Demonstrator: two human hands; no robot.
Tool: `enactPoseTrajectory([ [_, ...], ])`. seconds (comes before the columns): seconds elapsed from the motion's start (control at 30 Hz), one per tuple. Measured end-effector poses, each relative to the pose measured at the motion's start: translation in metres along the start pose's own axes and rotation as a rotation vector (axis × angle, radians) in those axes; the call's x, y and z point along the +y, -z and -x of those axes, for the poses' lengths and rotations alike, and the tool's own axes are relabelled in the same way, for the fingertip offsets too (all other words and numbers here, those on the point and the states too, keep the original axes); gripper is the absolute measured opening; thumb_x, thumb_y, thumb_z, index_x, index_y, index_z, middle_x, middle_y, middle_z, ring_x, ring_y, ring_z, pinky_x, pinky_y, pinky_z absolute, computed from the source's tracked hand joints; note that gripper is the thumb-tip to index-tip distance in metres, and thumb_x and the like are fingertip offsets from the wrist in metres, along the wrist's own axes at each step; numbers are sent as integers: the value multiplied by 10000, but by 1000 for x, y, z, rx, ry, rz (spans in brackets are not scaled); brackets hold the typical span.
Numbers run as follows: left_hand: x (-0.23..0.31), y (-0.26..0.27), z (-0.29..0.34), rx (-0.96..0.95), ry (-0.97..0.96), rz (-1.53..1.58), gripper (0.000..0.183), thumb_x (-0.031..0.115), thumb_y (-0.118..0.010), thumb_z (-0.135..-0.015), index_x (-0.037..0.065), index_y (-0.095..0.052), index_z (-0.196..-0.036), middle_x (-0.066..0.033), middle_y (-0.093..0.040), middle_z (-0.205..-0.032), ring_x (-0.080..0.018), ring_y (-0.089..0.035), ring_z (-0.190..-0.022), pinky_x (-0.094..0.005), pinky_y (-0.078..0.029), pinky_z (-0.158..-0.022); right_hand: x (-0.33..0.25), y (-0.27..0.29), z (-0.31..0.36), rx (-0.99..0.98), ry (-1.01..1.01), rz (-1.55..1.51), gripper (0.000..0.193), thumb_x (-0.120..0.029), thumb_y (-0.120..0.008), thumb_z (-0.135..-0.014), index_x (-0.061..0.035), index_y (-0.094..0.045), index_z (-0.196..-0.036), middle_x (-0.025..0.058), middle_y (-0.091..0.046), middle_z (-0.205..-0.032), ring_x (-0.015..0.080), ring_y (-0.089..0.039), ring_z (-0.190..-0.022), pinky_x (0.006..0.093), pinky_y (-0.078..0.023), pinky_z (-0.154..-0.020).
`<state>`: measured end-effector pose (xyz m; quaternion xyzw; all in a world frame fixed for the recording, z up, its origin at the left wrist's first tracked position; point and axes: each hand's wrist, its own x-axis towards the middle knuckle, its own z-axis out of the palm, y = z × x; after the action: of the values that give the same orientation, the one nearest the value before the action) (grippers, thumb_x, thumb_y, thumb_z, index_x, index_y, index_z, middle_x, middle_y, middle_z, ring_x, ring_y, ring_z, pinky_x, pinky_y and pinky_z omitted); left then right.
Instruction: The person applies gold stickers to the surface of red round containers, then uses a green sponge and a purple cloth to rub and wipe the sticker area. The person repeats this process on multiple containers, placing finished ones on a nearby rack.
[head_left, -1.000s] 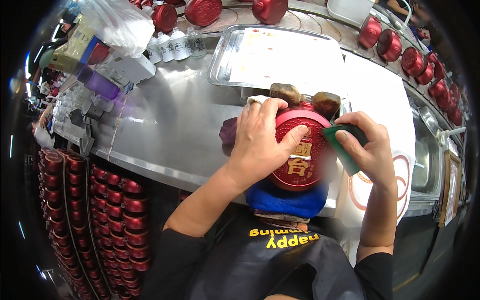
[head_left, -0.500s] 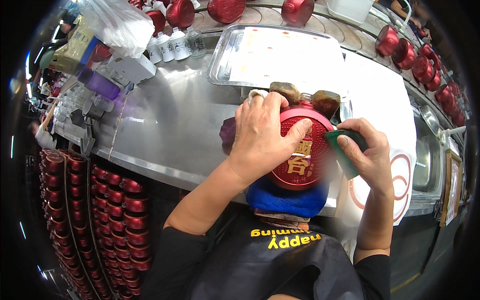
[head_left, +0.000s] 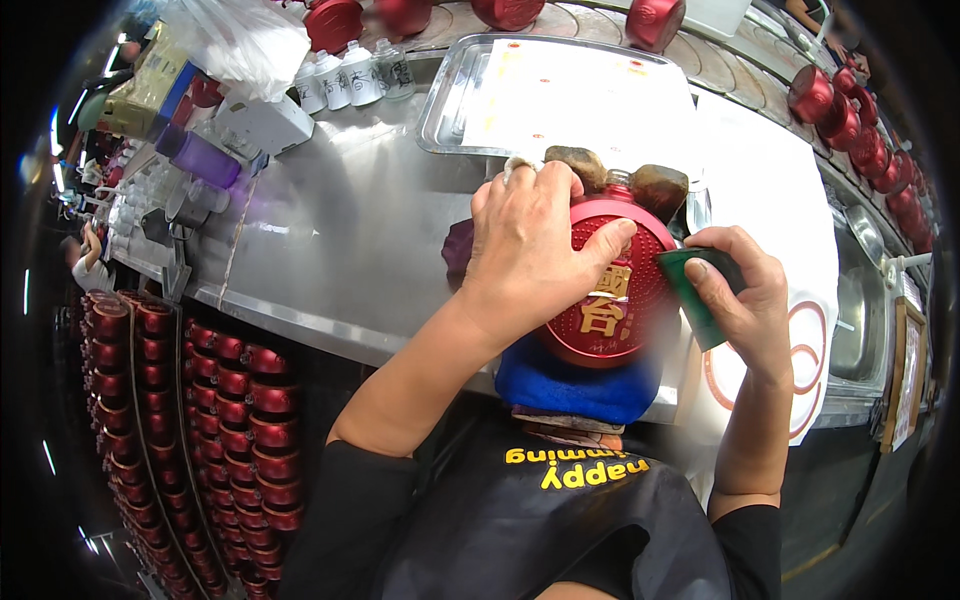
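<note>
A round, flat red bottle (head_left: 590, 343) lies face up on a folded blue cloth (head_left: 575, 385) at the table's front edge, its threaded neck pointing away from me. Gold lettering (head_left: 603, 315) runs down its dotted face. My left hand (head_left: 535, 230) grips the bottle's left side, thumb across the face; its fingertips are partly hidden beside a bit of white cloth (head_left: 518, 163). In my right hand (head_left: 745, 300), a flat green scraper (head_left: 697, 305) is pinched between thumb and fingers, just at the bottle's right edge. Two dark, worn blocks (head_left: 660, 190) flank the neck.
Behind the bottle is a metal tray (head_left: 440, 125) with a printed sheet (head_left: 580, 95). Red bottles (head_left: 655, 22) ride a curved conveyor at the back. White squeeze bottles (head_left: 335, 82) stand at back left. Stacked red bottles (head_left: 275, 435) fill the lower left; a sink (head_left: 858, 335) is at right.
The red bottles on the conveyor have moved to the right. My view has shifted slightly; both hands, the bottle and the scraper keep nearly the same positions relative to one another.
</note>
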<state>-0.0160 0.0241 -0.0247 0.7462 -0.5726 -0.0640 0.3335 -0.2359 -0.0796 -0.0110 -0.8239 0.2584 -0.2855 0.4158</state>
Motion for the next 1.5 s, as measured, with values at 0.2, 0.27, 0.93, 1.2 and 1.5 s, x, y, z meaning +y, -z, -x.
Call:
enactPoseTrajectory([
  [0.2,-8,1,-3,2,12,138,475,502,-685,-957,36,-639,-1037,-188,-639,-999,-366,-598,-984,-498,-423,-946,0,-1,-2,-15,9,10,162,-99,-710,-956,1,-667,-1076,45,-678,-739,103,-662,-626,238,-500,-588],
  [0.27,-13,3,-1,-7,16,270,450,483,-651,-989,35,-638,-1035,-184,-648,-986,-363,-606,-971,-486,-438,-923,-3,0,-2,-21,-38,-23,157,-103,-710,-953,-1,-667,-1064,50,-681,-754,108,-669,-655,248,-509,-606],
  [0.93,-17,0,15,163,-194,346,282,222,-715,-944,31,-642,-1138,-155,-657,-1092,-343,-596,-1019,-439,-444,-939,-17,2,-36,-136,-78,34,175,-137,-711,-908,10,-670,-996,45,-636,-778,108,-581,-727,275,-497,-681],
  [1.2,-12,4,-2,91,-367,215,243,210,-728,-912,113,-684,-1130,-165,-605,-1018,-388,-521,-1043,-492,-400,-988,-9,-1,-40,-206,-35,-30,183,-151,-722,-934,3,-672,-1021,27,-653,-864,100,-585,-795,265,-503,-736],
  [1.5,-8,6,-11,37,-482,86,74,150,-709,-928,109,-680,-981,-64,-665,-860,-297,-539,-894,-427,-375,-957,-8,2,-35,-182,-7,-27,167,-146,-720,-932,-16,-679,-1027,67,-685,-844,136,-636,-802,298,-528,-743],
])
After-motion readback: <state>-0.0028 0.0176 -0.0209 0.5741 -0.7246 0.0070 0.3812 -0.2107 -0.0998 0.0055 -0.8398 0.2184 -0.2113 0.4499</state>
